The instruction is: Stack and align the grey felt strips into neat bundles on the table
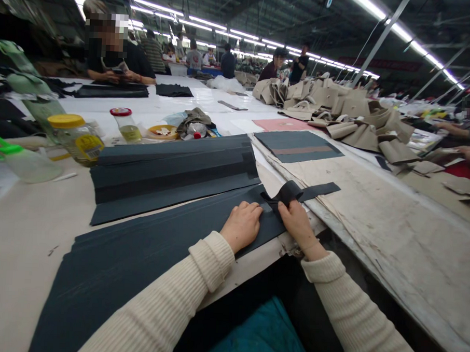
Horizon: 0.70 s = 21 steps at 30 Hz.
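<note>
My right hand grips a folded black strip between thumb and fingers, at the far end of a long dark blue-grey panel. A flat tail of dark material stretches right from beneath that loop. Resting on the same panel, my left hand has its fingers curled and pressed together; what lies under the fingertips is hidden. Just behind it is a stack of dark panels with a darker band along it. Another dark panel with a brown stripe lies beyond my right hand.
Jars with a yellow lid and a red lid stand at the left, beside a squeeze bottle with a green nozzle. Beige bag pieces are heaped at the back right. A person sits across the table.
</note>
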Tool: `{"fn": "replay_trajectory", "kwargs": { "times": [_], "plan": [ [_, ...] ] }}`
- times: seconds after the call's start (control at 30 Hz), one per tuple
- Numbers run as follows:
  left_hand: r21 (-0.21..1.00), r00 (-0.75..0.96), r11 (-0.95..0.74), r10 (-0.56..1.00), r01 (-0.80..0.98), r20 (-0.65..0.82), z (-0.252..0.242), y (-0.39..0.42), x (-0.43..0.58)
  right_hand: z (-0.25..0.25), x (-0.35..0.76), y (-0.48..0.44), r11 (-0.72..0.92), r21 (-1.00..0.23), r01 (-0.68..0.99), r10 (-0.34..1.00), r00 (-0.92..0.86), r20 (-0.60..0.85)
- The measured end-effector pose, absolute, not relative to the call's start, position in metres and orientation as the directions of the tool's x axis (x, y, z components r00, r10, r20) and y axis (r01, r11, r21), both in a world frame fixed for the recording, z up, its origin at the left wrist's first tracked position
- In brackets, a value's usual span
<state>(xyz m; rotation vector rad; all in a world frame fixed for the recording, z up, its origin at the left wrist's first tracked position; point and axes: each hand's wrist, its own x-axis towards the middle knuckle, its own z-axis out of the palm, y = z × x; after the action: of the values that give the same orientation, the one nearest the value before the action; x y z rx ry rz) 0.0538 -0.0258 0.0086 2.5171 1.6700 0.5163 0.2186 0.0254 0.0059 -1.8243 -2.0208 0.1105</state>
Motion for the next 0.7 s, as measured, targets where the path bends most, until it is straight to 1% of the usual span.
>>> {"fn": "replay_trajectory", "kwargs": {
  "times": [0.07,0.13,0.2,0.27,0.4,0.5,0.57,0.7],
  "plan": [
    [0.259,0.347,-0.401,0.909,0.879,0.23,0.01,-0.026,0.054,0.008,0.219,0.025,0.156,-0.341,0.927,0.969,-0.077,0.236],
    [0.274,0.345,-0.397,0.913,0.876,0.22,0.011,-0.025,0.054,0.011,0.218,0.025,0.236,-0.343,0.909,0.959,-0.161,0.235],
    [0.284,0.347,-0.397,0.914,0.873,0.212,0.012,-0.023,0.053,0.014,0.216,0.025,0.32,-0.314,0.894,0.938,-0.252,0.238],
    [0.287,0.349,-0.396,0.915,0.872,0.202,0.013,-0.021,0.053,0.017,0.21,0.025,0.354,-0.234,0.906,0.925,-0.301,0.233],
    [0.283,0.352,-0.394,0.917,0.875,0.187,0.015,-0.015,0.053,0.022,0.198,0.024,0.33,-0.016,0.944,0.931,-0.322,0.172],
    [0.264,0.359,-0.397,0.915,0.879,0.182,0.016,-0.012,0.055,0.021,0.196,0.026,0.335,0.08,0.939,0.932,-0.343,0.12],
    [0.246,0.356,-0.391,0.918,0.887,0.174,0.016,-0.012,0.057,0.019,0.198,0.028,0.343,0.102,0.934,0.927,-0.354,0.127],
    [0.208,0.346,-0.377,0.923,0.902,0.17,0.016,-0.013,0.06,0.012,0.203,0.029,0.312,0.081,0.947,0.931,-0.322,0.174]
  ]
}}
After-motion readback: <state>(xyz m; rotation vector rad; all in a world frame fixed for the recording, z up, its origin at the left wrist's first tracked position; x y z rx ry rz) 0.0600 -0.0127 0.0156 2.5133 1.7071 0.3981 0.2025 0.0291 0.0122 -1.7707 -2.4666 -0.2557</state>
